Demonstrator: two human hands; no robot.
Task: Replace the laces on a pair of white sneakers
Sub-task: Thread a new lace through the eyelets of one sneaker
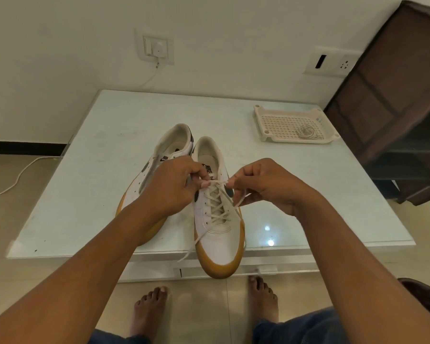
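The laced sneaker (221, 244) lies at the middle of the table's (308, 194) near edge. Its long axis runs from near to far, with the toe jutting over that edge toward the person and the heel away. The lace (216, 204) crosses up the tongue to the top eyelets, and both hands meet there, equally near, one on each side of the shoe.

The left hand (174, 184) has its fingers curled and pinches the lace at the left top eyelet. The right hand (266, 184) pinches it at the right. A short span is drawn between them, and loose ends trail toward the near edge.

Any tightening or tying pull would likely go outward, across the shoe's axis.

The other sneaker (174, 142) sits just beside it on the left, partly behind the left hand. A tray (278, 125) at the far right corner holds a coil (307, 132), probably a lace.
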